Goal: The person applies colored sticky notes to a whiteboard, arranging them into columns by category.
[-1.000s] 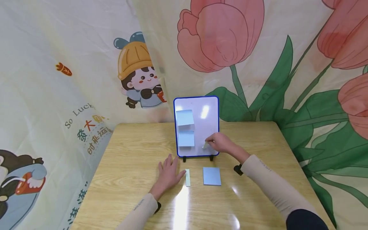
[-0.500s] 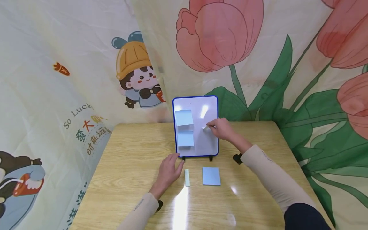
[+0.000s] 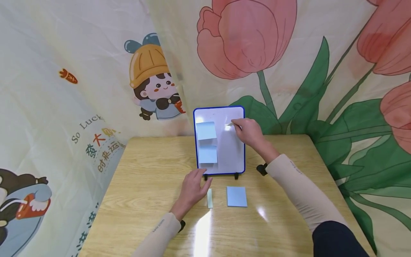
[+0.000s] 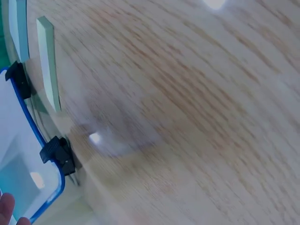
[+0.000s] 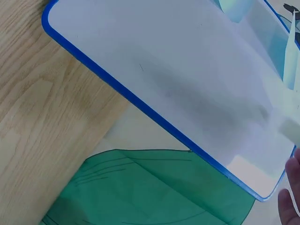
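Observation:
A small whiteboard (image 3: 224, 153) with a blue frame stands upright, two blue sticky notes one above the other on its left half: the upper note (image 3: 206, 130) and lower note (image 3: 208, 154). My right hand (image 3: 250, 132) pinches a small pale sticky strip (image 3: 229, 124) in front of the board's upper right. That strip (image 5: 290, 130) shows blurred in the right wrist view, beside the fingertips (image 5: 291, 173). My left hand (image 3: 193, 187) has its fingers extended, with the fingertips right at the board's lower left corner and the thumb spread near a pale green pad of strips (image 3: 210, 198).
A blue sticky note pad (image 3: 237, 196) lies on the wooden table (image 3: 151, 167), right of the green pad. Two black clips (image 3: 236, 176) hold the board's bottom edge. Behind the table hangs a printed cloth (image 3: 179, 43) with tulips and cartoon figures.
My right hand has risen along the board with the pale strip, from the lower right to the upper right. The left hand has shifted slightly forward and right, toward the board's lower corner.

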Tool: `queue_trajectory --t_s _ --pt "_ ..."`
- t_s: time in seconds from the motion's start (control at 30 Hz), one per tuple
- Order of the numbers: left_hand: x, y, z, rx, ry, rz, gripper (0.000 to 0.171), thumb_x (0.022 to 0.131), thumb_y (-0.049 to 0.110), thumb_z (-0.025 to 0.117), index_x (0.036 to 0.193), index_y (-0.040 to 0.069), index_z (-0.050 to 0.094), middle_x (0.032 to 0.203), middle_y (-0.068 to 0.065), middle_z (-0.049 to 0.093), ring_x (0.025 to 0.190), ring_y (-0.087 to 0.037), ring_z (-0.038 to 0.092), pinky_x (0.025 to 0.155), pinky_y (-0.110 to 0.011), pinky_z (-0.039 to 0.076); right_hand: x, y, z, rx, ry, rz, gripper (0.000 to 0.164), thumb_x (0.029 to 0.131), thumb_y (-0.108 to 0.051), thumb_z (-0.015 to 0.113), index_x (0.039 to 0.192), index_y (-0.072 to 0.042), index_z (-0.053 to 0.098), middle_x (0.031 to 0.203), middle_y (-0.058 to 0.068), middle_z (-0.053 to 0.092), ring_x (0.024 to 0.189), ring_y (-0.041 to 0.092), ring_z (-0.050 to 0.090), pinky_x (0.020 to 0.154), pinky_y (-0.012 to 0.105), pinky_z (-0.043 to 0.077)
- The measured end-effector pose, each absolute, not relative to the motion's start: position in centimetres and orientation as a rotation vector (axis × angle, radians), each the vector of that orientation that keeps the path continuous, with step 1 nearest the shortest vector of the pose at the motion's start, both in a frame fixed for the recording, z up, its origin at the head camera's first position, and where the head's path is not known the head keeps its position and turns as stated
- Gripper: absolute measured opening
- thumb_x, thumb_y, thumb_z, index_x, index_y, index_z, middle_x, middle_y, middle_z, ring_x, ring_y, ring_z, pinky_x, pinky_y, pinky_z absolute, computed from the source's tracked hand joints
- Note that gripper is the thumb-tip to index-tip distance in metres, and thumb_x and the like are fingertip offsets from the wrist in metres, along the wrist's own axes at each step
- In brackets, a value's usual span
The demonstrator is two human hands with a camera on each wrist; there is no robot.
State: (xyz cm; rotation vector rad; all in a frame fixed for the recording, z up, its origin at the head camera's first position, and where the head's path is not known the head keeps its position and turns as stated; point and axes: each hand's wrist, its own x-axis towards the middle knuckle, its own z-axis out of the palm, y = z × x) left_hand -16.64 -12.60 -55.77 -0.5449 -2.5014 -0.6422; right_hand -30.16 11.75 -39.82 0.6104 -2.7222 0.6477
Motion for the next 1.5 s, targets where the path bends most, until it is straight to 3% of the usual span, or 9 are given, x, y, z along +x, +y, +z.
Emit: queue_trajectory --t_s 0.5,0.7,0.83,0.97,1.07,1.23,1.5 --pt "-18.6 -11.7 -53.6 -0.565 -2.392 -0.602 0.039 0.093 0.036 0.064 0.116 0.005 0.068 0.115 -0.010 0.067 0.107 -0.028 0.062 0.089 -0.044 0.049 -30.7 11.0 -43.1 0.717 -2.572 0.493 0.018 0.097 -0.010 0.060 0.105 -0.004 0.075 0.106 0.011 0.076 0.098 0.028 0.072 0.093 0.048 0.054" --pt "-20.1 -11.0 -52.0 -0.589 -2.315 -0.555 0.036 0.092 0.032 0.063 0.115 0.004 0.069 0.114 -0.010 0.069 0.107 -0.027 0.063 0.090 -0.043 0.050 -30.5 10.9 -44.3 0.714 -2.575 0.493 0.021 0.096 -0.011 0.061 0.112 -0.005 0.074 0.111 0.011 0.075 0.103 0.029 0.071 0.095 0.049 0.053" --pt "-21.6 -10.4 -50.1 -0.611 -2.340 -0.455 0.043 0.098 0.038 0.053 0.123 0.005 0.066 0.123 -0.011 0.067 0.114 -0.029 0.061 0.099 -0.047 0.046 -30.6 10.8 -44.8 0.710 -2.549 0.476 0.020 0.095 -0.010 0.063 0.111 -0.005 0.075 0.109 0.012 0.075 0.100 0.029 0.072 0.093 0.048 0.054" --pt "-23.3 -9.6 -47.7 -0.648 -2.522 -0.309 0.062 0.104 0.050 0.026 0.144 0.011 0.051 0.150 -0.009 0.050 0.138 -0.031 0.045 0.116 -0.059 0.028 -30.7 10.7 -45.2 0.708 -2.549 0.457 0.019 0.095 -0.010 0.063 0.110 -0.005 0.075 0.109 0.011 0.075 0.100 0.029 0.072 0.092 0.048 0.055" --pt "-24.6 -8.9 -46.3 -0.728 -2.659 -0.215 0.070 0.103 0.055 0.010 0.155 0.014 0.035 0.162 -0.004 0.030 0.150 -0.029 0.026 0.122 -0.057 0.014 -30.7 10.7 -45.4 0.697 -2.568 0.452 0.020 0.095 -0.012 0.064 0.111 -0.006 0.074 0.111 0.010 0.075 0.102 0.029 0.071 0.094 0.049 0.053" --pt "-27.1 -8.0 -45.1 -0.873 -2.746 -0.094 0.071 0.103 0.056 0.012 0.159 0.014 0.020 0.167 -0.002 0.015 0.155 -0.024 0.010 0.126 -0.046 0.004 -30.7 10.7 -45.6 0.672 -2.592 0.432 0.024 0.095 -0.014 0.065 0.116 -0.007 0.073 0.115 0.009 0.074 0.107 0.029 0.070 0.097 0.050 0.051" --pt "-30.2 -7.6 -45.2 -0.974 -2.807 0.093 0.073 0.101 0.060 0.008 0.160 0.017 0.012 0.168 0.002 0.009 0.155 -0.019 -0.001 0.125 -0.044 -0.007 -30.4 10.8 -45.7 0.669 -2.638 0.415 0.030 0.097 -0.017 0.062 0.125 -0.006 0.068 0.124 0.011 0.070 0.114 0.029 0.067 0.102 0.050 0.049"
